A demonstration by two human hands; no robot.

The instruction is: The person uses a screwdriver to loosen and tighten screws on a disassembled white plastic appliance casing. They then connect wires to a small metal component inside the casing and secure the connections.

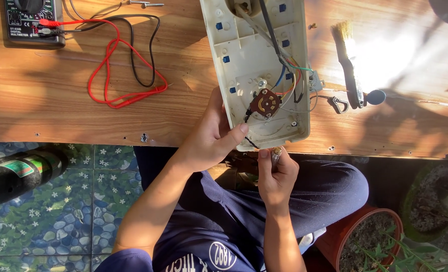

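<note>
Open white casing (257, 65) on table (57, 111), near edge.
Left hand (211, 136) grips casing's 7 o'clock corner, thumb on rim; right hand (276, 174) pinches a small knob (276, 152) at 6 o'clock. Best to keep the casing steady.

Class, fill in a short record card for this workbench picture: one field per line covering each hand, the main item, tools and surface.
Surface: wooden table
Main item: opened white plastic housing with coloured wires and a brown switch part
Left hand: grips the housing's near edge
Right hand: pinches a small slim item below the housing; its kind is unclear
Tools: multimeter with red and black leads, brush
Floor: potted plant
</note>
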